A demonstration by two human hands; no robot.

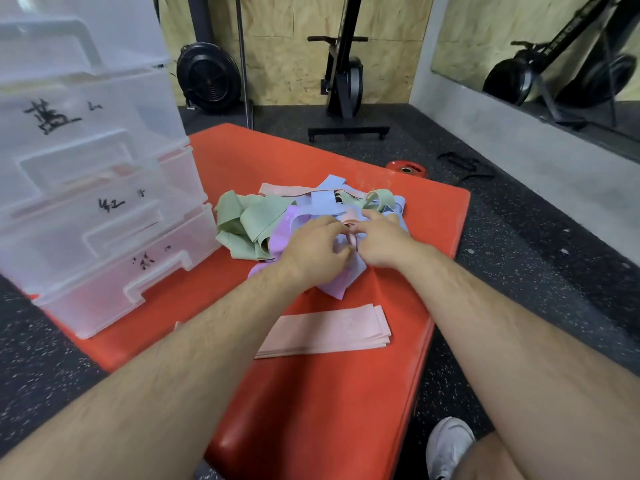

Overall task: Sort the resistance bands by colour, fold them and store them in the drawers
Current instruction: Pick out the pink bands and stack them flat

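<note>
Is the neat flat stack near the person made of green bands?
No, the flat stack is pink; the green bands lie crumpled in the pile.

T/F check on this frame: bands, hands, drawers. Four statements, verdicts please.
1. A flat stack of pink bands lies on the red mat, nearer the person than the mixed pile. True.
2. The drawer unit stands right of the pile. False: it stands left of it.
3. The left hand and right hand both pinch a pink band in the pile. True.
4. The pile holds one colour only. False: green, blue, purple and pink bands are mixed.
</note>
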